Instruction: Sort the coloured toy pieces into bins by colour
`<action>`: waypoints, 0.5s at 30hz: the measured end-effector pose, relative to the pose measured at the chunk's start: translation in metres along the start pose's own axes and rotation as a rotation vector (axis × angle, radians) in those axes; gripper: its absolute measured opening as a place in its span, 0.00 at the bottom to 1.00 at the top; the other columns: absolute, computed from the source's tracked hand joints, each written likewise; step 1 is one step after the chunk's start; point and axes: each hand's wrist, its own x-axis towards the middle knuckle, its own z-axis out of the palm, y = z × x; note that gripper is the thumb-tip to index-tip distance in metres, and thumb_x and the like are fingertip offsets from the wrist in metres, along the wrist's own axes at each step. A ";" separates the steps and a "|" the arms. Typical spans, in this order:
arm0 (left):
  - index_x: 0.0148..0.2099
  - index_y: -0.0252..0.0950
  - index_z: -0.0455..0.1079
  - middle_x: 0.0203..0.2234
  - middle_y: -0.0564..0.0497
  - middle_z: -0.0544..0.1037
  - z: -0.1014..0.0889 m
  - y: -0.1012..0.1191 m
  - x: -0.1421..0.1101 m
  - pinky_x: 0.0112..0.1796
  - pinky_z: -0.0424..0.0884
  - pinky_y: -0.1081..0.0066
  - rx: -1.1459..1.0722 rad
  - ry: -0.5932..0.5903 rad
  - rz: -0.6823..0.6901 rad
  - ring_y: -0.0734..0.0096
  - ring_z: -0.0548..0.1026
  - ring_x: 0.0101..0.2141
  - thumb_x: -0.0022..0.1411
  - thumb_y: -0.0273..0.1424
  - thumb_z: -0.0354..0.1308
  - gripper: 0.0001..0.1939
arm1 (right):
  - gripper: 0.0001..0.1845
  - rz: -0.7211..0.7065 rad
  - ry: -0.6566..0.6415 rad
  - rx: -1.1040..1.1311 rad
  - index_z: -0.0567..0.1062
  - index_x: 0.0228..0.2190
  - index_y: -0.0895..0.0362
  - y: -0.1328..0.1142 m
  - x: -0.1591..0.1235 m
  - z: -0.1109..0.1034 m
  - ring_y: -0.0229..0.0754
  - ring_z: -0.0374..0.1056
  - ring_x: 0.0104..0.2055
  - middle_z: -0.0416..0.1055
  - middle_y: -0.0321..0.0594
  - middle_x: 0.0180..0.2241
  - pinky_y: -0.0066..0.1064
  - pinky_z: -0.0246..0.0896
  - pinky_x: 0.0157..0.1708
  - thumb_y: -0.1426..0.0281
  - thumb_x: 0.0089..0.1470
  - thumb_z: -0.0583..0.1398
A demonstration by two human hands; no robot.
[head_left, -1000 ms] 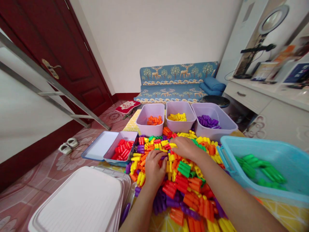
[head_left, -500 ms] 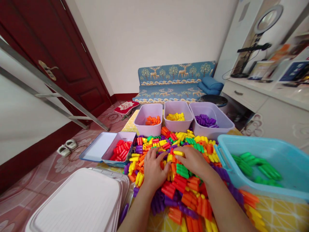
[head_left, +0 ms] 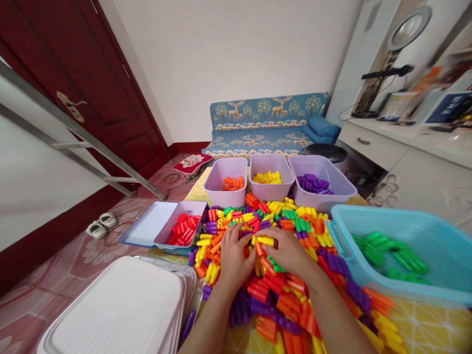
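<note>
My left hand (head_left: 235, 255) rests over a pile of colourful plastic tube-shaped toy pieces (head_left: 289, 307), its thumb and fingers spread with no piece visible between them. Facing it, my right hand (head_left: 289, 250) grips a yellow tube-shaped piece (head_left: 265, 241) at its fingertips. An orange piece (head_left: 260, 249) tilts in the gap between both hands, just under the yellow one. What lies beneath my palms is hidden.
Three lilac bins hold orange (head_left: 232, 184), yellow (head_left: 267, 178) and purple pieces (head_left: 313, 184) at the back. Red pieces (head_left: 184, 229) fill a lidded box at left; green ones (head_left: 401, 253) lie in a blue tub (head_left: 442, 231). White lids (head_left: 118, 309) are stacked front left.
My right hand has shifted slightly left, toward my left hand, carrying the yellow piece. An orange piece now shows tilted between the hands, and the green pieces there are more covered.
</note>
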 end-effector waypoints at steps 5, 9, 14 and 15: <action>0.46 0.41 0.75 0.55 0.46 0.69 0.004 -0.004 0.000 0.56 0.59 0.46 -0.087 0.034 -0.012 0.52 0.63 0.57 0.56 0.27 0.58 0.15 | 0.19 0.002 0.016 0.083 0.79 0.42 0.52 0.003 -0.001 0.000 0.45 0.73 0.44 0.79 0.39 0.42 0.36 0.65 0.45 0.75 0.49 0.57; 0.45 0.39 0.73 0.52 0.45 0.71 0.003 -0.005 0.001 0.54 0.63 0.52 -0.217 0.137 -0.053 0.57 0.68 0.54 0.62 0.28 0.52 0.11 | 0.17 0.088 0.098 0.109 0.78 0.44 0.53 0.007 0.001 -0.004 0.47 0.73 0.46 0.78 0.41 0.44 0.39 0.64 0.49 0.69 0.53 0.58; 0.43 0.38 0.71 0.47 0.46 0.74 -0.002 -0.003 0.001 0.52 0.65 0.57 -0.289 0.137 -0.008 0.61 0.70 0.50 0.66 0.30 0.47 0.11 | 0.16 0.085 0.107 0.182 0.78 0.43 0.55 0.004 0.002 -0.002 0.49 0.71 0.48 0.77 0.43 0.46 0.41 0.63 0.51 0.66 0.53 0.60; 0.43 0.38 0.71 0.47 0.46 0.74 -0.002 -0.002 0.000 0.52 0.64 0.57 -0.285 0.125 0.023 0.61 0.70 0.50 0.66 0.30 0.47 0.11 | 0.15 0.067 0.094 0.206 0.78 0.42 0.55 0.002 0.002 -0.001 0.48 0.72 0.47 0.77 0.43 0.45 0.40 0.63 0.49 0.66 0.52 0.60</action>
